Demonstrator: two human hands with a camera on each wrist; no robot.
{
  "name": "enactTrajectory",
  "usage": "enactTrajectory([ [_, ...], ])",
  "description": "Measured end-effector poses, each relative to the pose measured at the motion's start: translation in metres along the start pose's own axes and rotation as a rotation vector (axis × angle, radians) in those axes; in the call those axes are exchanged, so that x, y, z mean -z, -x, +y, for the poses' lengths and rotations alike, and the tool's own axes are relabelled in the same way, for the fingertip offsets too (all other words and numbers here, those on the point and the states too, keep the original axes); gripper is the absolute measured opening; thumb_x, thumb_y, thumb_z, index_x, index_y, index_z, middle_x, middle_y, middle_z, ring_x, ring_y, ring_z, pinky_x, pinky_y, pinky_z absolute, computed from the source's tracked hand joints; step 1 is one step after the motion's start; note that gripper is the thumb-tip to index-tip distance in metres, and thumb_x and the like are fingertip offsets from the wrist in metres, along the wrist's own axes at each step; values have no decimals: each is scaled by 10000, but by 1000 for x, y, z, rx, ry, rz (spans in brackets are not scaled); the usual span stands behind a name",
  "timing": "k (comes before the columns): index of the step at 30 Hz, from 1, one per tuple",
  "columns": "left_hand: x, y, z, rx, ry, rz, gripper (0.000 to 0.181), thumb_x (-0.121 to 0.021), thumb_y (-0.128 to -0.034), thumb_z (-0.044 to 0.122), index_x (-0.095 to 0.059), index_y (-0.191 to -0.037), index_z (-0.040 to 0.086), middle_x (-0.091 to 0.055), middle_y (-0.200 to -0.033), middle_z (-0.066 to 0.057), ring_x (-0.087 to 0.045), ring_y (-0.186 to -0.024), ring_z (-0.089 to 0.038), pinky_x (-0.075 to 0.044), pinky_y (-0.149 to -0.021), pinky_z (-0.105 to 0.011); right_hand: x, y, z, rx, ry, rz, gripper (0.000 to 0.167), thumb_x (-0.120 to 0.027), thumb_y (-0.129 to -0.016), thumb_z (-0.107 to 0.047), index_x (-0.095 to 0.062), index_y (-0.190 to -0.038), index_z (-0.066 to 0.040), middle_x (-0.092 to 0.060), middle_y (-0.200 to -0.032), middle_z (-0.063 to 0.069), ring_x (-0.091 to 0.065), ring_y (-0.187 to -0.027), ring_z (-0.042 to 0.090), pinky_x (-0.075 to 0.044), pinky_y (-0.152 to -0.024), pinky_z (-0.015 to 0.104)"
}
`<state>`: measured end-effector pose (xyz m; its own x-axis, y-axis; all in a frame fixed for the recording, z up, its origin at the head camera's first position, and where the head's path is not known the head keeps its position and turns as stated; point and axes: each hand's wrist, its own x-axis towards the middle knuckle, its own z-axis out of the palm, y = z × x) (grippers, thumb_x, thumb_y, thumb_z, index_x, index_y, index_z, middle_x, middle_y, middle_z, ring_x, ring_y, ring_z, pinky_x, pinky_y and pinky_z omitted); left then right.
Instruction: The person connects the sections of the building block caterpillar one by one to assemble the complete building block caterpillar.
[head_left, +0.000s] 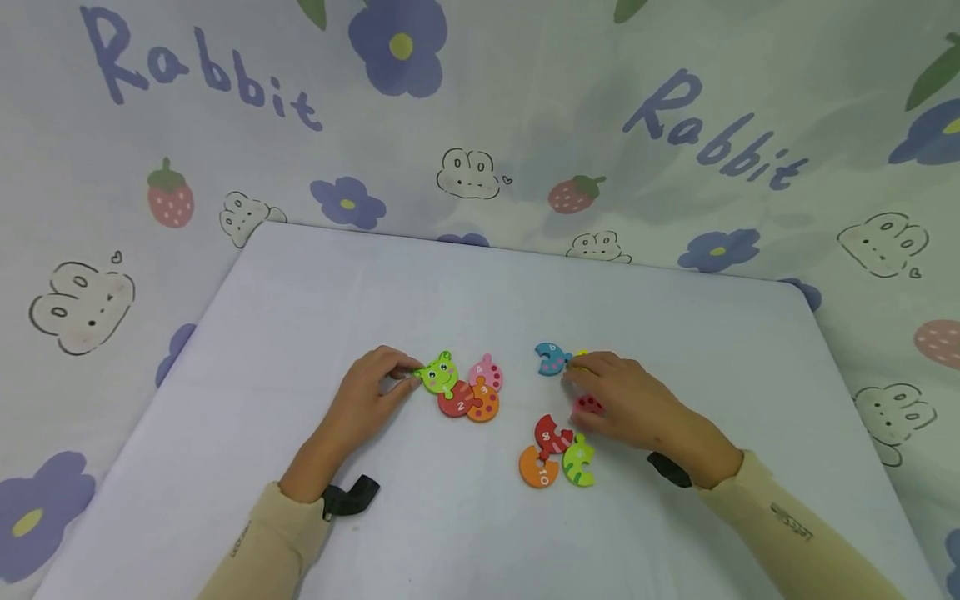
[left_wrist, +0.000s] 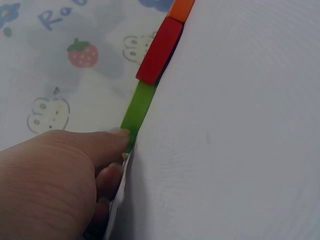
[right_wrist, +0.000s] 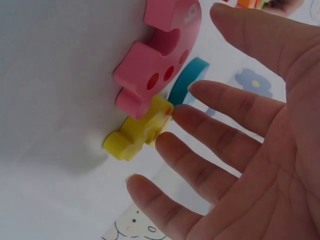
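Note:
Toward the middle of the table, my left hand [head_left: 372, 386] pinches the left edge of a green caterpillar-head puzzle piece [head_left: 438, 374]. Joined to that head are a red piece [head_left: 454, 402], an orange piece [head_left: 483, 406] and a pink piece [head_left: 489, 372], making a curved chain. My right hand [head_left: 626, 395] is over loose pieces to the right, its fingers spread and slightly bent. In the right wrist view, a pink piece [right_wrist: 162, 62], a yellow piece [right_wrist: 142, 131] and a teal-blue piece [right_wrist: 188, 82] lie near its fingertips; whether they touch cannot be told.
In front of my right hand lie a red piece marked 8 [head_left: 551, 435], an orange piece marked 10 [head_left: 537, 468] and a light green piece [head_left: 578, 461], close together. A white cloth covers the table [head_left: 420, 292]. Behind it hangs a rabbit-patterned curtain [head_left: 525, 108].

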<state>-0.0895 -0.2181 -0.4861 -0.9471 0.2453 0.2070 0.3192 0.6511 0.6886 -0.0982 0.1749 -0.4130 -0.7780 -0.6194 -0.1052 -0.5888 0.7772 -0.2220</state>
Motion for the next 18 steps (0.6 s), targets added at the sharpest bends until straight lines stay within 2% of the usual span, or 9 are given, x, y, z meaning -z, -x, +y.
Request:
enactTrajectory([
  [5,1,0,-1,4,-7,-1,233,-787,-950,99,-730,-1171,146,-668,-1108,33,-587,-975,-133,-502,-851,-382,0,-3,3,4,-2,4,529,-834,-894,-305,-672,-1338,-67,-628,-1375,111,-534,-1310,348,-512,-1001,553],
  [8,1,1,-1,6,-8,3,233,-787,-950,100,-729,-1171,146,-668,-1107,32,-587,-974,-134,-502,-853,-385,1,-10,3,-26,3,11,602,-836,-895,-319,-636,-1385,-32,-644,-1352,123,-553,-1273,344,-517,-1008,529],
  [11,1,1,-1,7,-4,5,231,-791,-946,100,-730,-1164,144,-668,-1099,30,-587,-970,-136,-505,-851,-384,4,-19,2,-107,3,-1,684,-837,-894,-343,-586,-1436,-10,-652,-1336,149,-567,-1230,350,-529,-996,512],
  [14,0,1,-2,2,2,3,228,-792,-945,102,-731,-1161,142,-668,-1093,31,-584,-965,-136,-505,-849,-378,5,-27,1,-202,0,-48,710,-815,-907,-364,-558,-1466,-10,-632,-1363,170,-571,-1205,358,-538,-978,519],
  [18,0,0,-2,-4,0,1,228,-794,-944,104,-731,-1160,144,-668,-1091,37,-581,-962,-131,-506,-846,-369,6,-31,2,-253,3,-102,712,-799,-913,-382,-559,-1470,-8,-598,-1412,180,-571,-1204,364,-541,-975,526],
])
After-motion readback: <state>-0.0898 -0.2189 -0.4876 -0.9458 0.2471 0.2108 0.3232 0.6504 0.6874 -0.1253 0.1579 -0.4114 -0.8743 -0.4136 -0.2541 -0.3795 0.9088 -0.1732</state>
